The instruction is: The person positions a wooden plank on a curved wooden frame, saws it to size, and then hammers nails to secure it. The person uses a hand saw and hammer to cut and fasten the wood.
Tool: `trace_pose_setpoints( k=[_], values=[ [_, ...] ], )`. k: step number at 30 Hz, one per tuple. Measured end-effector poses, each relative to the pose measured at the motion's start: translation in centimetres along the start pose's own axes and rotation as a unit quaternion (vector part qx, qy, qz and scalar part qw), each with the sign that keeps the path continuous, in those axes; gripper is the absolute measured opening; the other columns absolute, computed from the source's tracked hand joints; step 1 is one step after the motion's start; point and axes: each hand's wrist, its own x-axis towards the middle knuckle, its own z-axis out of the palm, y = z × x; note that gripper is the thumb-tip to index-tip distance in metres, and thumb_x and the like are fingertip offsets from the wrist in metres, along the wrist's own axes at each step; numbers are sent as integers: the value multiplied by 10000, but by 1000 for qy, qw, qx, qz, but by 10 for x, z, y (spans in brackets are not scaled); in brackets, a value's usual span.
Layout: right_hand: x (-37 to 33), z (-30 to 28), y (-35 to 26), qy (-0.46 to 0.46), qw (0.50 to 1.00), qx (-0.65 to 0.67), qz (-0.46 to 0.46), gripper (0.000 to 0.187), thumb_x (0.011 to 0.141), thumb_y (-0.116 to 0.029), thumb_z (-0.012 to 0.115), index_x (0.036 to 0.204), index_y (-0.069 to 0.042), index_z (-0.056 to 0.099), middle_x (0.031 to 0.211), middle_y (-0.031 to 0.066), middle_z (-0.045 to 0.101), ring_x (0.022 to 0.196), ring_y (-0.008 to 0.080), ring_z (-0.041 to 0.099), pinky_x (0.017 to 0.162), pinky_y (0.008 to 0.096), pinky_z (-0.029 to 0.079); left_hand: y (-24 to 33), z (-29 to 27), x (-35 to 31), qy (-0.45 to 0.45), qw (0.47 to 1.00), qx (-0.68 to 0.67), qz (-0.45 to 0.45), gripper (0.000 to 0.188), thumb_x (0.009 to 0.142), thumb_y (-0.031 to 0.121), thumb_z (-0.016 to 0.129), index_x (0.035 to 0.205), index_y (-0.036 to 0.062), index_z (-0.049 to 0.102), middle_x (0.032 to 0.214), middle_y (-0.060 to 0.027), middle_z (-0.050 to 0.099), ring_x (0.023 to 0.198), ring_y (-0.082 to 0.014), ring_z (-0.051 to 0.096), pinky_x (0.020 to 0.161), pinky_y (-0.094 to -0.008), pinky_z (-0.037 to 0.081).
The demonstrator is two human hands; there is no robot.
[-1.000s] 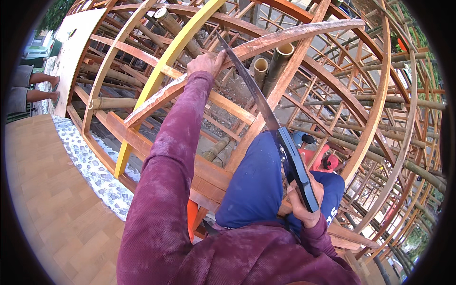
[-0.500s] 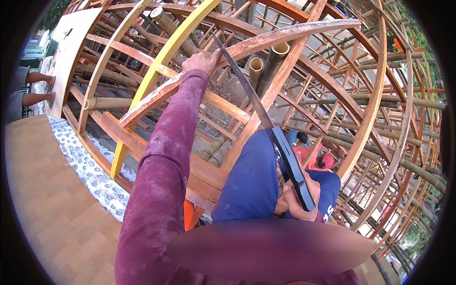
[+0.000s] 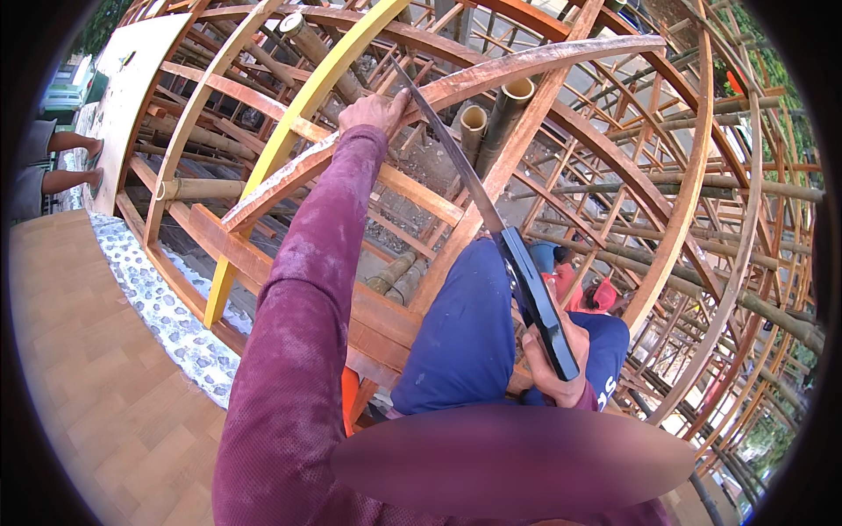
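Observation:
My left hand [image 3: 374, 115] is closed around a reddish wooden beam [image 3: 517, 65], which runs slantwise across the frame ahead of me. In my right hand [image 3: 560, 368], low over my lap, is the black handle of a hand saw [image 3: 457, 159]. Its long tapering blade points up and to the left. Close to my left fingers, the blade's front part meets or crosses the beam's near edge; whether the teeth are in the wood I cannot make out. My blue-trousered knees [image 3: 462, 320] lie under the saw.
A yellow board [image 3: 309, 95] crosses the beam at left. Bamboo poles [image 3: 504, 114] stand beyond it, and wooden framing and scaffolding spread right. Below, a person in a red cap [image 3: 603, 294] crouches. Tan tiles [image 3: 105, 351] lie left, near another person's bare legs [image 3: 74, 159].
My right hand and the saw handle have shifted slightly up and forward. My left hand stays on the beam.

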Motion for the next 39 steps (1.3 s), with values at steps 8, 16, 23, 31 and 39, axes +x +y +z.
trace_pose_setpoints(
  k=[8, 16, 23, 31, 39],
  values=[
    [168, 58, 31, 35, 989, 91, -115, 591, 783, -12, 609, 1366, 24, 523, 694, 120, 547, 622, 80, 517, 602, 288, 478, 23, 5, 15, 11, 1000, 11, 6, 753, 923, 712, 331, 1018, 108, 772, 989, -195, 730, 1001, -365, 693, 902, -458, 515],
    [5, 4, 5, 22, 999, 25, -27, 582, 761, 64, 593, 1341, 55, 542, 678, 29, 569, 596, 92, 545, 614, 238, 474, -2, 6, 0, 13, 1000, -7, -3, 787, 926, 716, 310, 970, 78, 768, 947, -225, 720, 964, -391, 690, 868, -488, 514],
    [157, 56, 31, 40, 992, 55, -108, 584, 775, -9, 611, 1354, 20, 545, 743, 118, 627, 640, 93, 570, 635, 277, 498, 19, 9, 8, 5, 1000, 5, 19, 746, 949, 684, 312, 1037, 96, 762, 989, -207, 725, 993, -376, 691, 881, -474, 523],
    [109, 56, 26, 75, 985, 138, -64, 592, 766, 20, 611, 1353, 48, 542, 803, 58, 660, 697, 92, 617, 680, 262, 512, 4, 35, -26, 120, 990, -48, 46, 613, 985, 585, 372, 1065, 69, 693, 977, -207, 712, 979, -373, 675, 883, -467, 505],
    [3, -6, 19, 89, 987, 130, 13, 140, 816, 59, 584, 954, 51, 559, 698, 71, 612, 529, 161, 647, 500, 258, 532, -7, -5, -23, -72, 988, 76, 115, 760, 713, 612, 768, 1213, 83, 547, 1196, -137, 631, 1141, -311, 602, 976, -441, 483]
  ],
)
